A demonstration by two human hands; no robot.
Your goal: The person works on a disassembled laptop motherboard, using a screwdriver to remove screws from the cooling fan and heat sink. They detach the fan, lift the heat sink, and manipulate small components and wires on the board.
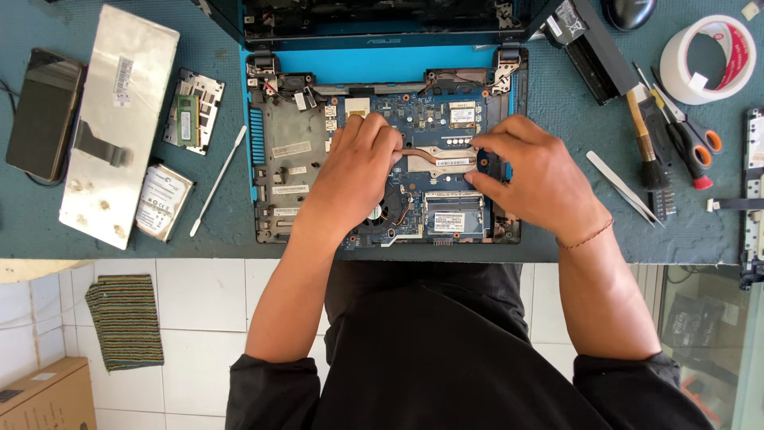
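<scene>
An opened blue laptop (263, 127) lies on the work mat with its blue motherboard (434, 107) bared. A copper heat pipe and metal heatsink (436, 158) run across the board's middle. My left hand (354, 171) rests on the board with its fingertips on the left end of the heatsink. My right hand (529, 167) pinches the right end of the same heatsink between thumb and fingers. The round fan (380, 213) sits partly hidden under my left wrist.
A removed keyboard (119, 123), a phone (44, 111), a hard drive (163, 201), a small cover with a memory stick (191, 111) and a white spudger (216, 181) lie left. A battery (593, 52), tape roll (708, 60), brush (646, 143), screwdriver (688, 151) and tweezers (625, 187) lie right.
</scene>
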